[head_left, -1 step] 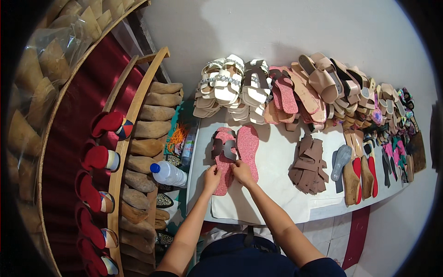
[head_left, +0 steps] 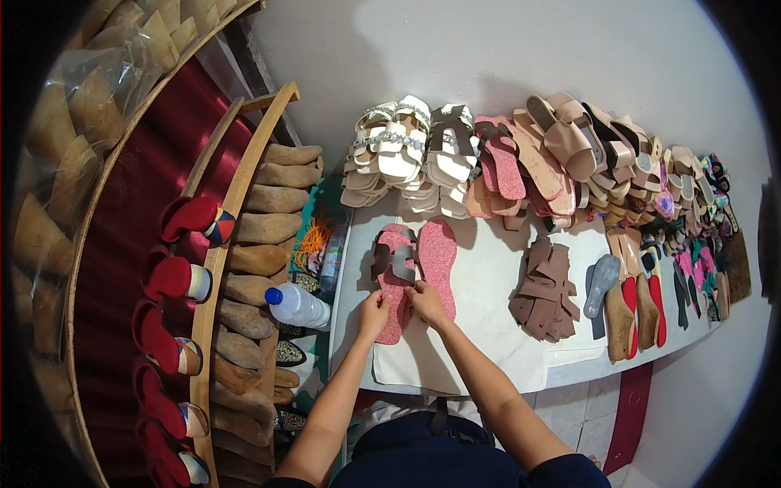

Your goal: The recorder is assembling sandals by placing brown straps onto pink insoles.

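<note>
A pink speckled sandal sole (head_left: 394,319) lies lengthwise on the white table, with a dark brown cut-out strap (head_left: 394,262) across its upper part. At the sole's left edge, below the strap, the fingers of my left hand (head_left: 374,315) are closed on it. My right hand (head_left: 429,304) pinches the opposite edge a little higher up. Just right of it lies a second pink sole (head_left: 438,256), bare of any strap and partly covered by my right hand. The fingertips of both hands are partly hidden.
A heap of brown strap pieces (head_left: 547,293) lies to the right. White sandals (head_left: 403,150) and beige sandals (head_left: 569,150) are stacked along the wall. A blue-capped bottle (head_left: 299,307) stands left of the table, beside a rack of wooden shoe lasts (head_left: 267,199) and red shoes (head_left: 163,354).
</note>
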Demonstrator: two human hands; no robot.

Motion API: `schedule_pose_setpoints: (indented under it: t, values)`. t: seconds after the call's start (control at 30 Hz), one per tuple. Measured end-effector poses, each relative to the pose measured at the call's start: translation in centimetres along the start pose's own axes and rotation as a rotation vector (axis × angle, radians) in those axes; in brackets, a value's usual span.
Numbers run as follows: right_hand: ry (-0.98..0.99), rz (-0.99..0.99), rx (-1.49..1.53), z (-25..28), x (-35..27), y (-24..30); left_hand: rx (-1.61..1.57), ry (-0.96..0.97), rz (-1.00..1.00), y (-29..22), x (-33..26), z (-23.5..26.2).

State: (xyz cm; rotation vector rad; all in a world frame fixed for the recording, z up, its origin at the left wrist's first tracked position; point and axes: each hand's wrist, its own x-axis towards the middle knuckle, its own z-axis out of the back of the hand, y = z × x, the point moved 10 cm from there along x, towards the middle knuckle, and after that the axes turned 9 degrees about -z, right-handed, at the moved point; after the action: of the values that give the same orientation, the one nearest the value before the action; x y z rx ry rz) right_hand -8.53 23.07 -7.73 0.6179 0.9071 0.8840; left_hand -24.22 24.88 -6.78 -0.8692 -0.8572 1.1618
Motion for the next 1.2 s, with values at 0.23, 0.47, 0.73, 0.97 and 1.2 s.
schedule_pose_setpoints:
  t: [0.23, 0.47, 0.73, 0.97, 1.2]
  values:
    - [0.3, -0.04, 0.346, 0.4, -2.5, 3.2, -0.215, -0.01, 0.014, 0.6, -0.3, -0.4]
    - [0.239, 0.018, 0.362, -0.1, -1.6, 2.7, -0.194, 0.02, 0.02, 0.5, -0.5, -0.7]
    - [0.223, 0.085, 0.788, -1.5, -0.1, 0.5, -0.167, 0.135, 0.073, -0.9, 0.0, -1.5]
    - [0.196, 0.013, 0.738, -1.6, 0.0, -0.1, -0.194, 0.078, 0.041, -1.1, -0.1, -1.5]
    - [0.189, -0.005, 0.842, -1.6, 0.8, -0.5, -0.211, 0.02, 0.021, -1.9, -0.6, -1.9]
